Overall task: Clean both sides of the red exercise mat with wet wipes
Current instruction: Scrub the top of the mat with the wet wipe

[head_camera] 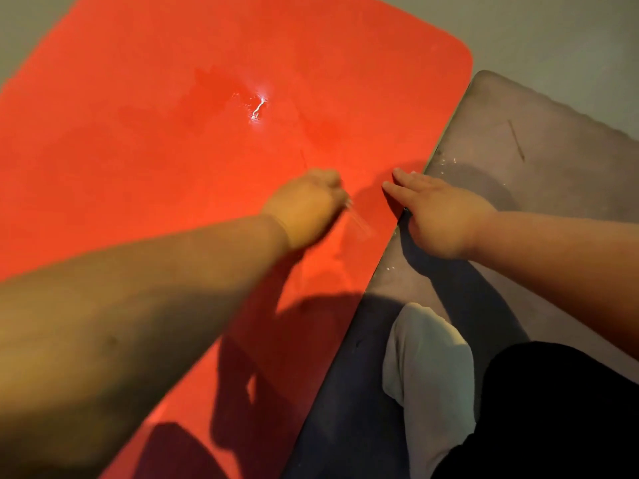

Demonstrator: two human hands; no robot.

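Observation:
The red exercise mat lies flat on the floor and fills most of the view. Darker wet patches and a bright glint of liquid show near its middle. My left hand is over the mat with its fingers curled, gripping a pale, blurred wet wipe that sticks out below the knuckles onto the mat. My right hand lies flat, fingers straight, across the mat's right edge, with the fingertips on the red surface.
A grey mat lies to the right of the red mat, with a few water drops on it. My white-socked foot and black trouser leg rest on it at the lower right. Grey floor surrounds both mats.

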